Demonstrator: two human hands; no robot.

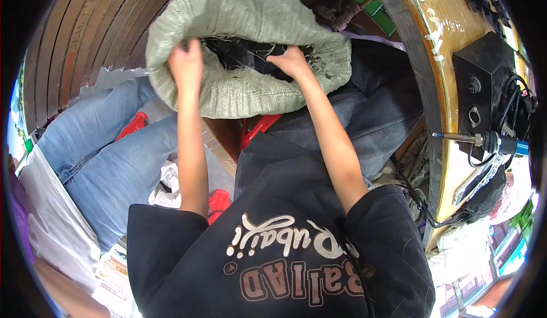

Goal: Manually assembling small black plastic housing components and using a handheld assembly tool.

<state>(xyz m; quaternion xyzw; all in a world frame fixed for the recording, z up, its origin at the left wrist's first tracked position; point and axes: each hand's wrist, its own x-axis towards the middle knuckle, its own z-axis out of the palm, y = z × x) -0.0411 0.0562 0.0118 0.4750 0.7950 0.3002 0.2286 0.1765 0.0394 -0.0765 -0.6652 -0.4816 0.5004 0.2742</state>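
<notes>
A large pale green woven sack with frayed edges stands at my knees, its mouth turned toward me. Black things lie inside; their kind is too dark to make out. My left hand is closed on the left side of the sack's rim, its fingertips partly hidden. On the right side of the mouth, my right hand grips the frayed edge, thumb pointing inward over the dark contents. Both forearms are stretched forward.
A person in blue jeans sits close on my left. To the right, a wooden workbench carries a black box and a soldering iron with cables. Brown slats stand far left. Red plastic shows below the sack.
</notes>
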